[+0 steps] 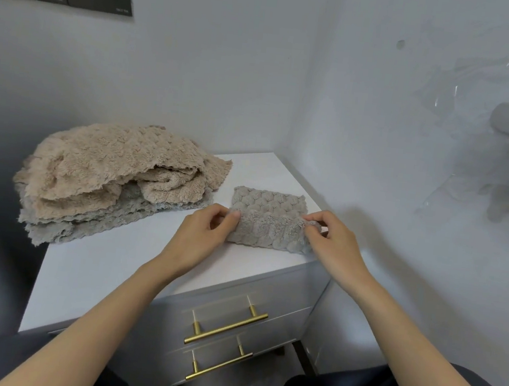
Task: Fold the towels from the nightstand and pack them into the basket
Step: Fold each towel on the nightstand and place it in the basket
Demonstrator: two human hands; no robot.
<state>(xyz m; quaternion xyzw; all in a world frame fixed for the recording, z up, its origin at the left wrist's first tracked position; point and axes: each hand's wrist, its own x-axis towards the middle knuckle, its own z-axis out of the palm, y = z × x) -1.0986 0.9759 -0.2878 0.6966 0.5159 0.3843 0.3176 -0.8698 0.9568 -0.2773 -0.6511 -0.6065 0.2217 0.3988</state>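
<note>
Left hand and right hand pinched the grey towel mid-fold, towel pile at nine o'clock; the fold apparently needed closing next.

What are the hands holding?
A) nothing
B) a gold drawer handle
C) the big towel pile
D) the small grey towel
D: the left hand and the right hand pinch the two ends of the small grey towel on the nightstand.
</note>
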